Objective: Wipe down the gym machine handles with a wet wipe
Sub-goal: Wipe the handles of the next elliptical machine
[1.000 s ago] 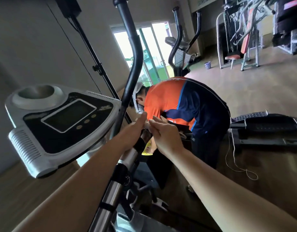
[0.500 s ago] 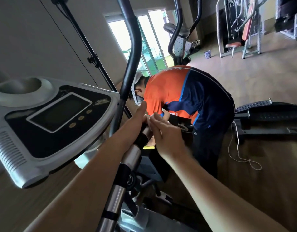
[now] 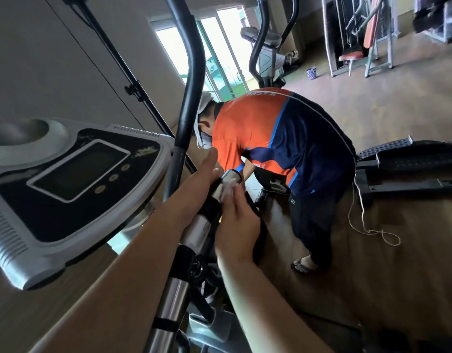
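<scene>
The elliptical machine's short handle (image 3: 198, 226), silver with black bands, runs up the middle of the head view to a grey end cap. My left hand (image 3: 194, 186) grips it from the left, thumb pointing up. A crumpled white wet wipe (image 3: 228, 188) lies against the handle just below the cap. My right hand (image 3: 236, 222) presses it there, fingers laid over it. The long black curved handle (image 3: 191, 80) rises behind my left hand.
The machine's console (image 3: 77, 179) with its dark screen fills the left. A person in an orange and navy shirt (image 3: 283, 138) bends over right behind the handle. A black foot pedal (image 3: 410, 159) lies at right, a white cord (image 3: 360, 217) on the floor. More gym machines stand at the back.
My right hand slid down the handle toward me and the white wipe now shows beneath its fingers. The view tilted lower and the person's legs came into sight.
</scene>
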`<state>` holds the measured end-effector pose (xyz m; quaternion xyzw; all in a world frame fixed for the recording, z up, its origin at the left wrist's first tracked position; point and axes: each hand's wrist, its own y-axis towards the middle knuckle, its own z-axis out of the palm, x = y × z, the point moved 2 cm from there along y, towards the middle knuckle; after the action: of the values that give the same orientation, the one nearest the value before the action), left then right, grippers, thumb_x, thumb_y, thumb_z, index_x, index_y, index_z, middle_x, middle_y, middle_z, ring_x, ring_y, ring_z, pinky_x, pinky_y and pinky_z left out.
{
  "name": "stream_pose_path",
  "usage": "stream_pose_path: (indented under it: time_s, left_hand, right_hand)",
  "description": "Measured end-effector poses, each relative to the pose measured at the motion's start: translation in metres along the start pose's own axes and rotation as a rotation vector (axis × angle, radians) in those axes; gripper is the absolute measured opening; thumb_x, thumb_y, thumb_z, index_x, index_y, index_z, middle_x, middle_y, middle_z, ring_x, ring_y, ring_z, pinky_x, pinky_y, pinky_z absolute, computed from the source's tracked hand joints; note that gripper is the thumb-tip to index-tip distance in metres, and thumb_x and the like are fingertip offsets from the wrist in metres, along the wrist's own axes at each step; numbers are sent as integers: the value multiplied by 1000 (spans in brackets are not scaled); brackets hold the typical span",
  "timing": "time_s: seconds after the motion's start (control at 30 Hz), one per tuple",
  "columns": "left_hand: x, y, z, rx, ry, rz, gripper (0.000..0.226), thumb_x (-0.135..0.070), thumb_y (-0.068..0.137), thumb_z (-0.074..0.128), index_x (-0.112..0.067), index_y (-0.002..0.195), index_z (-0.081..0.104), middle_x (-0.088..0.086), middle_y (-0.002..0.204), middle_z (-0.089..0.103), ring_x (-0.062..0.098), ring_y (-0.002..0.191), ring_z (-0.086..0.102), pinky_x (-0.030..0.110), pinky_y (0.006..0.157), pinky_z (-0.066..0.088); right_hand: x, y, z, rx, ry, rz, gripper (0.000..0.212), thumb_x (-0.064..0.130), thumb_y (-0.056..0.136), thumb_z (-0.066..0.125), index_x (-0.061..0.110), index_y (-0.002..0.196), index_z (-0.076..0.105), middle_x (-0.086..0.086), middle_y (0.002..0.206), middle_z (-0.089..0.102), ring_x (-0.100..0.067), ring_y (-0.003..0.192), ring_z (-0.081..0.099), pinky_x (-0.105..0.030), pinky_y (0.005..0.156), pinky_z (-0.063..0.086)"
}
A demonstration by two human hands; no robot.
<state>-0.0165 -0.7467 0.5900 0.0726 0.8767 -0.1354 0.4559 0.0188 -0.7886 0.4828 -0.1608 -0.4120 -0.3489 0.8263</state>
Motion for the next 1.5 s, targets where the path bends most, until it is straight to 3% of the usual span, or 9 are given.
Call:
stream_pose_path:
  time_s: [0.23, 0.33, 0.53, 0.67, 0.8, 0.97, 1.07, 1.37, 1.5]
  left_hand:
    - [-2, -4, 2, 17, -18, 48, 70, -67, 105, 40, -21, 65, 74, -7, 54, 66, 0, 41, 62, 22, 59, 52]
    - [-25, -27, 8, -4, -3, 82, 54, -43, 114, 33, -15, 76, 58, -2, 46, 65, -5, 30, 57, 6, 37, 43]
    - [-3, -5, 1, -31, 56, -4, 62, -69, 104, 36, -19, 113, 73, -16, 79, 73, -8, 63, 67, 14, 61, 49]
    - [-1, -7, 0, -5, 40, 5, 72, -83, 95, 37, -27, 97, 82, -14, 88, 83, -4, 85, 78, 21, 89, 55]
    - [1, -3, 0, -24, 57, -12, 105, -106, 58, 47, -30, 125, 77, 3, 124, 79, 23, 122, 73, 48, 118, 47]
    - [-13, -21, 1, -190, 195, 30, 46, -63, 97, 58, -22, 87, 76, 7, 106, 73, 28, 114, 70, 40, 108, 51]
    - [-21, -43, 1, -280, 409, 137, 27, -19, 106, 55, -11, 121, 75, 15, 123, 75, 32, 118, 69, 39, 98, 50]
    - [-13, -120, 3, -314, 542, 151, 48, -41, 101, 67, -24, 146, 63, 4, 137, 73, 20, 89, 72, 32, 85, 58]
    - [-3, -164, 5, -351, 541, 153, 45, -38, 100, 68, -28, 144, 63, 6, 137, 73, 26, 116, 72, 34, 96, 58]
  right_hand:
    - [4, -16, 4, -10, 77, 49, 35, 21, 107, 59, 14, 140, 66, 6, 138, 70, -4, 131, 62, -34, 117, 46]
    - [6, 18, 3, -22, -80, 18, 35, 38, 104, 54, 17, 122, 75, 8, 116, 77, -11, 112, 70, -44, 108, 53]
    - [19, 17, -9, 173, -411, -291, 33, 18, 107, 58, 9, 137, 68, 0, 146, 63, -2, 137, 52, -3, 109, 34]
    - [34, 60, -7, 290, -706, -449, 24, 18, 106, 56, 7, 115, 75, -11, 117, 76, -35, 110, 71, -42, 94, 52]
    - [47, 44, -10, 341, -773, -601, 26, 20, 107, 57, 8, 112, 79, -11, 116, 79, -30, 111, 74, -38, 92, 57]
    - [61, 60, -10, 416, -901, -560, 32, 30, 104, 54, 13, 98, 80, -13, 98, 81, -36, 97, 76, -45, 83, 58]
    - [76, 66, -13, 445, -910, -546, 32, 33, 103, 54, 15, 98, 80, -14, 93, 80, -37, 92, 74, -45, 82, 57]
    - [128, 38, -35, 468, -773, -647, 35, 33, 104, 59, 8, 85, 74, -13, 71, 72, -35, 68, 64, -43, 63, 46]
    - [154, -6, -46, 455, -734, -749, 23, 26, 102, 67, 12, 91, 81, -14, 71, 75, -31, 61, 59, -30, 60, 30]
